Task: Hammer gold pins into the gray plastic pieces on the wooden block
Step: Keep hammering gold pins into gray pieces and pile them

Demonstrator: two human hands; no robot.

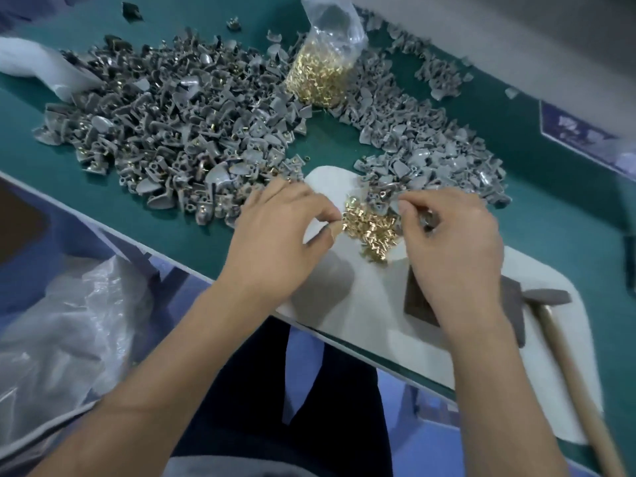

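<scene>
The fingers (327,222) of the left hand (275,242) are curled, with thumb and forefinger brought together at the left edge of a small heap of gold pins (370,232); a pin appears to be pinched there, though it is too small for this to be told for certain. The fingers of the right hand (451,242) are likewise curled, thumb and forefinger meeting at the far right edge of the same heap, and a gray piece seems to be held beneath the palm, mostly hidden.

The heap of pins is spread on a white pad (361,304) laid over the near edge of the green counter (103,201). A dark wooden block (418,301) is seen on the pad, partly covered by the right wrist. Just right of it a hammer (550,301) is laid, its gray head on the pad and its pale wooden handle running toward the near right.

Farther out, gray plastic pieces (165,139) are piled broadly on the left of the counter, many with gold showing in them. A second spread of gray pieces (440,156) is found on the right, reaching the pad's far edge. Between the two, at the far side, a clear bag of gold pins (321,70) is stood upright, its mouth open. Crumpled clear plastic (69,321) is seen below the counter at near left.
</scene>
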